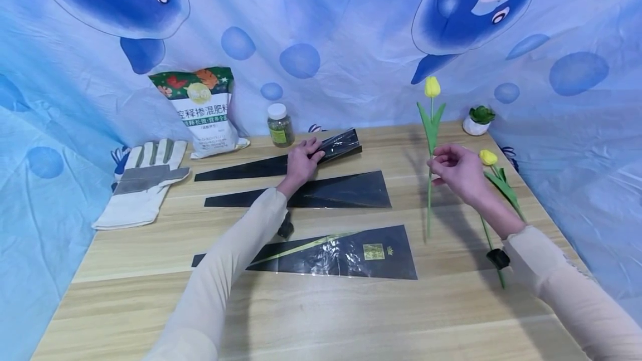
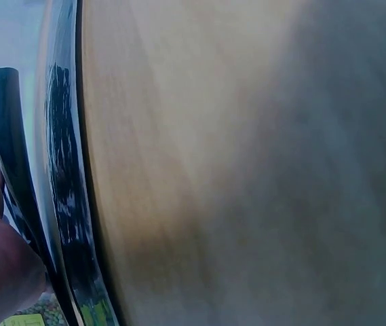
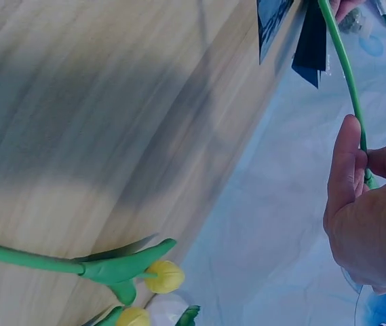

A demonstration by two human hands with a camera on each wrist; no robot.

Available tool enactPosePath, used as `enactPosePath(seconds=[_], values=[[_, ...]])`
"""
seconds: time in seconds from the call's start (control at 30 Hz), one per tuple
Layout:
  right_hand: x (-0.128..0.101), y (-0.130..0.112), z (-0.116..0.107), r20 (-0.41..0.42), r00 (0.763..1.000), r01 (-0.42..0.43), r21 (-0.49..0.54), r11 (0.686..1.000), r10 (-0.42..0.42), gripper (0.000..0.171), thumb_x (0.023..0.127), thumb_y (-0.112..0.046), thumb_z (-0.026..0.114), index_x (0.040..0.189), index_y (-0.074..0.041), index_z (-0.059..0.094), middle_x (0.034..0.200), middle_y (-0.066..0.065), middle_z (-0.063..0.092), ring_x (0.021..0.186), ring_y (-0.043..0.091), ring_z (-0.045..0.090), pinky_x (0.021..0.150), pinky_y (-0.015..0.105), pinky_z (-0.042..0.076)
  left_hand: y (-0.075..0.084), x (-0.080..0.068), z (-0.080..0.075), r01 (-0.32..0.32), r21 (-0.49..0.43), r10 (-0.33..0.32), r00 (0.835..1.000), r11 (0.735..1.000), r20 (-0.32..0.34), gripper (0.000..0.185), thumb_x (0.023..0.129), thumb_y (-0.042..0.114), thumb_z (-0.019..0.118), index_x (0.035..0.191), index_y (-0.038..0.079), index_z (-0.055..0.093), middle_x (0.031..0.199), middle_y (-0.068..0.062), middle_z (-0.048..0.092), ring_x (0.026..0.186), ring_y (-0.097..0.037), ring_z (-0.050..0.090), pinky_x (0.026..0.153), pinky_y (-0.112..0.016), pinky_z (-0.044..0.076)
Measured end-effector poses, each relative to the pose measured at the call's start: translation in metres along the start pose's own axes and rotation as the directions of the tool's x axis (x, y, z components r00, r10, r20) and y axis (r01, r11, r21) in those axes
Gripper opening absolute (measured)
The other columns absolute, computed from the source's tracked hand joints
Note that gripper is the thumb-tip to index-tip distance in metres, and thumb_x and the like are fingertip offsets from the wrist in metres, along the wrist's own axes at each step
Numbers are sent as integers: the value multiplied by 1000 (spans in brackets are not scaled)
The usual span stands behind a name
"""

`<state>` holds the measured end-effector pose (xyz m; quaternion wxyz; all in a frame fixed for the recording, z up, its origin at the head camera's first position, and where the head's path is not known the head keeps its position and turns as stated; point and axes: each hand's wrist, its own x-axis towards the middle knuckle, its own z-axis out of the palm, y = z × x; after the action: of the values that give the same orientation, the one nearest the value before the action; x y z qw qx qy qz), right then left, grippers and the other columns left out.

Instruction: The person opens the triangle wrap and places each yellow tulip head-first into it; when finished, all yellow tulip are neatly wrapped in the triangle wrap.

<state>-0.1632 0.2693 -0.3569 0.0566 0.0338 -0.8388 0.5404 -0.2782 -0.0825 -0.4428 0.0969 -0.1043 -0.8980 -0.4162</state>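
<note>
My right hand [image 1: 458, 173] pinches the green stem of a yellow tulip [image 1: 432, 87], held upright with its bloom at the top. In the right wrist view, thumb and fingertips meet around the stem [image 3: 345, 71]. Toward the back of the table, my left hand [image 1: 302, 159] grips the farthest black flower sleeve [image 1: 241, 169], whose wide right end is lifted and curled. The left wrist view shows that sleeve's raised flap [image 2: 6, 112] beside the hand. In front lie a second black sleeve [image 1: 346, 189] and a nearer one [image 1: 346, 254] with gold print, both flat.
More yellow tulips [image 1: 488, 157] lie at the right, partly behind my right arm. A small potted succulent [image 1: 478, 120] stands at the back right. Along the back left are a fertilizer bag [image 1: 205, 113], a white-capped jar [image 1: 280, 125] and work gloves [image 1: 145, 183]. A blue printed curtain hangs behind.
</note>
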Motion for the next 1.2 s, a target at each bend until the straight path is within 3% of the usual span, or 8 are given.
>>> enactPosePath(seconds=[0.23, 0.53, 0.8, 0.9, 1.07, 1.2], values=[[8, -5, 8, -35, 999, 12, 20, 1000, -11, 32, 96, -5, 66, 120, 12, 54, 95, 13, 59, 76, 12, 65, 62, 33, 60, 1, -1, -1, -1, 5, 1, 1000, 1000, 4, 37, 97, 17, 69, 131, 5, 65, 143, -10, 54, 140, -37, 39, 115, -43, 29], [25, -11, 21, -122, 992, 52, 156, 986, -33, 29, 95, 0, 64, 120, 8, 52, 92, 6, 62, 77, 12, 65, 62, 29, 60, 0, -1, -1, 19, 14, -19, 1000, 1000, 10, 37, 97, 17, 69, 132, 8, 64, 144, -8, 53, 141, -35, 38, 116, -42, 28], [33, -15, 31, -170, 985, 68, 210, 975, -32, 31, 94, 3, 63, 121, 11, 51, 90, 8, 62, 77, 15, 65, 61, 29, 59, 0, -1, -1, -11, 15, 11, 1000, 1000, -3, 36, 97, 17, 69, 131, 6, 65, 142, -10, 54, 139, -37, 40, 115, -42, 30], [37, -17, 35, -197, 980, 57, 239, 969, -9, 28, 94, 1, 63, 120, 5, 52, 90, 6, 62, 77, 14, 64, 61, 28, 59, 0, -1, -1, -20, 9, 20, 1000, 1000, -10, 36, 96, 16, 69, 130, 5, 65, 142, -11, 55, 138, -39, 41, 115, -44, 30], [49, -21, 41, -275, 961, 87, 401, 912, 29, 23, 92, 5, 64, 111, -3, 53, 88, 6, 60, 73, 13, 62, 59, 27, 59, 0, -1, 0, -23, 8, 23, 1000, 1000, -11, 37, 96, 16, 70, 130, 4, 65, 141, -11, 55, 138, -38, 41, 115, -43, 30], [60, -22, 48, -349, 936, 135, 469, 873, 43, 23, 92, 6, 63, 108, -6, 53, 90, 8, 60, 74, 16, 63, 60, 28, 59, 1, -2, 0, -22, 11, 22, 1000, 1000, -11, 36, 96, 16, 70, 130, 4, 65, 141, -11, 56, 138, -37, 41, 115, -43, 30]])
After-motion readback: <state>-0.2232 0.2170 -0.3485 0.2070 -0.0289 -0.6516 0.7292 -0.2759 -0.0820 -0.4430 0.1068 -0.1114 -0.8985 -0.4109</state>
